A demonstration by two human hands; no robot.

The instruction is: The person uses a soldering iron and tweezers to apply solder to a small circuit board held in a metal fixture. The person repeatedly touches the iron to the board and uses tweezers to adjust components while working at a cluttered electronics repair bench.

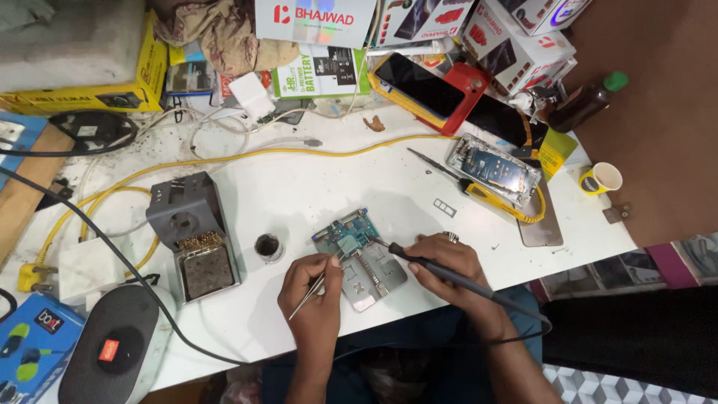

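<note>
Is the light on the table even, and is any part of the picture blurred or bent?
Head view: the white table is brightly lit, nearly washed out; soft shadows lie under the left hand and right hand; the circuit board is sharp; the edges curve slightly.

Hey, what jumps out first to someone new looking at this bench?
At the near edge, the left hand pinches thin metal tweezers and the right hand holds a black soldering iron, both over a blue-green circuit board in a silver clamp. Left of them sits a grey iron stand.
</note>
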